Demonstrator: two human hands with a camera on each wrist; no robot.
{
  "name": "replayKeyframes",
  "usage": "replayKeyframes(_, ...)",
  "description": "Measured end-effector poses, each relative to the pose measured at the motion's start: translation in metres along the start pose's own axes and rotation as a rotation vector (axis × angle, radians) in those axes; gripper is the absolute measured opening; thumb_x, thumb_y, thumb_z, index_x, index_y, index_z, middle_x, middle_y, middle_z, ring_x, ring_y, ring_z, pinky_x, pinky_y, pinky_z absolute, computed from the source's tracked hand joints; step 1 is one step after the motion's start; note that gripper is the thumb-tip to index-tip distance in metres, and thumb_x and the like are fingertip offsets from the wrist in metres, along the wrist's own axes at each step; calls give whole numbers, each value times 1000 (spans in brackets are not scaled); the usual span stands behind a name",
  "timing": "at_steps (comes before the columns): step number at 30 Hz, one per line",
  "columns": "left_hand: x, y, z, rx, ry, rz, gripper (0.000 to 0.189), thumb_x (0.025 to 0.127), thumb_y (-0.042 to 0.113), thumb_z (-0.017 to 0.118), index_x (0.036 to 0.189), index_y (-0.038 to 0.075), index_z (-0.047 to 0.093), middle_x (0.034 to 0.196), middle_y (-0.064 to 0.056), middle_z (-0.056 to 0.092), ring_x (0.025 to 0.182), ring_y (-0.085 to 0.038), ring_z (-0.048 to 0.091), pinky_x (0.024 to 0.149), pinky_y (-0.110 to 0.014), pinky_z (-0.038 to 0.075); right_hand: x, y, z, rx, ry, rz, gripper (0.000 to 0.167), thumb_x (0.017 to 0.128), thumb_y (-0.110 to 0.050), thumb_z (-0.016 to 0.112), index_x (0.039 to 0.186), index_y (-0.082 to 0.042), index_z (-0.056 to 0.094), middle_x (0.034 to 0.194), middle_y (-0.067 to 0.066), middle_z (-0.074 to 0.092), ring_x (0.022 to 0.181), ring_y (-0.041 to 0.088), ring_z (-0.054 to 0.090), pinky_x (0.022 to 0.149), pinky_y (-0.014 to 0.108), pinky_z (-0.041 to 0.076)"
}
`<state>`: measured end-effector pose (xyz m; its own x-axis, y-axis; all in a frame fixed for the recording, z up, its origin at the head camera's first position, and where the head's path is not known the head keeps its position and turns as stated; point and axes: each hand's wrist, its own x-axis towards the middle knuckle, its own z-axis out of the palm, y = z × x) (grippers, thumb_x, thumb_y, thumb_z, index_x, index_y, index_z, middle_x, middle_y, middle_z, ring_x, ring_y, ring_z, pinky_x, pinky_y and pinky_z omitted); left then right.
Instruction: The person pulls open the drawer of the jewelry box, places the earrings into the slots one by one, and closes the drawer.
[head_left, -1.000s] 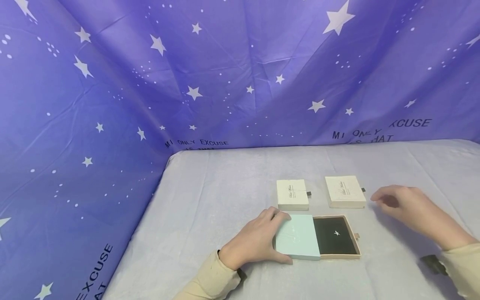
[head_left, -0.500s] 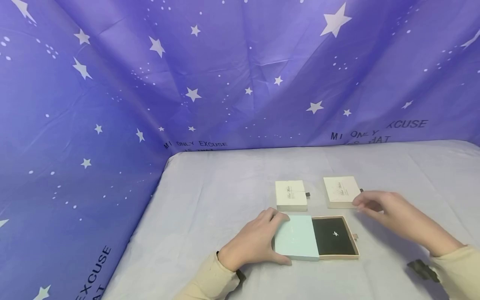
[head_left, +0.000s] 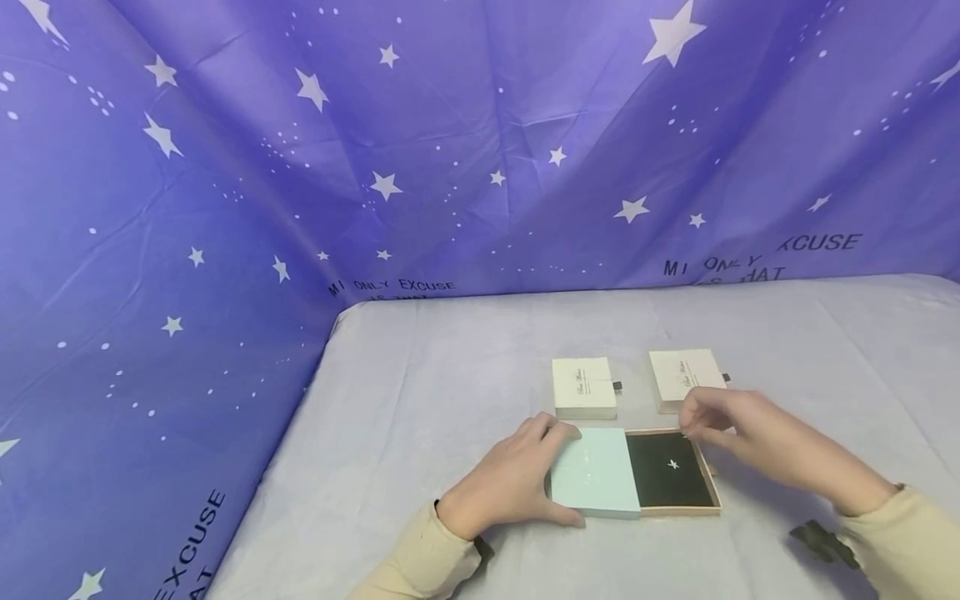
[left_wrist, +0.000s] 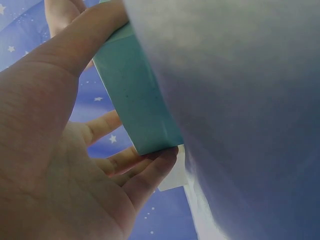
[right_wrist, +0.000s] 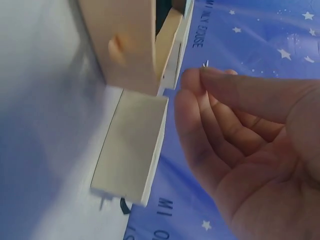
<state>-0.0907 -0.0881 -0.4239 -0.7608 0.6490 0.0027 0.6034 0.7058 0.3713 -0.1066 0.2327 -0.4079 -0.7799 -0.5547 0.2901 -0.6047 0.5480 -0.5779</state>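
A mint-green sliding gift box lies on the table; its sleeve (head_left: 596, 473) covers the left half, and the drawer (head_left: 716, 496) is pulled out to the right. On the drawer's black pad (head_left: 652, 479) sits a small silvery star-shaped piece (head_left: 672, 465). My left hand (head_left: 517, 483) grips the sleeve's left end, thumb on the near side and fingers on the far side, as the left wrist view of the sleeve (left_wrist: 135, 95) confirms. Above the drawer's far right corner, my right hand (head_left: 738, 425) pinches a tiny shiny pointed piece (right_wrist: 205, 64) between thumb and fingertip, mostly hidden.
Behind the mint box stand two cream boxes with dark pull tabs, the left one (head_left: 583, 388) and the right one (head_left: 678, 375), partly covered by the right hand. A purple star-print curtain (head_left: 480, 150) closes off the back and left of the grey-white tabletop (head_left: 420, 383).
My right hand has moved left, from beside the right cream box, passing its front corner, to over the drawer's far corner. The left hand and the boxes stay where they were.
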Motion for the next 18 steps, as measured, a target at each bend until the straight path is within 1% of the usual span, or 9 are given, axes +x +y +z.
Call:
replayKeyframes(5,0,0,-1,7,1,3,90,63,56,88,135,22,46,124,5,50,101,-5,47,78,-14,45,4,-4,5,84,-63,-25,27,84,4,70,90,-20,60,86,-13,64,80,0,63,70,21,54)
replayKeyframes(10,1,0,0,11,7,11,90,63,56,88,135,22,46,122,5,50,100,-5,47,78,-14,44,7,-8,10,135,-114,-12,24,86,2,70,89,-19,61,84,-13,63,80,1,63,70,22,55)
replayKeyframes(13,1,-1,0,12,10,11,90,63,57,88,135,23,46,121,5,50,100,-5,47,77,-14,44,8,-9,14,154,-129,-13,24,86,2,70,88,-20,61,83,-13,63,80,1,63,71,22,55)
replayKeyframes(18,1,-1,1,14,7,8,91,63,57,88,135,23,46,120,5,50,100,-5,46,76,-14,44,11,-10,20,167,-139,-54,27,83,6,70,87,-19,60,84,-13,62,79,0,61,70,22,55)
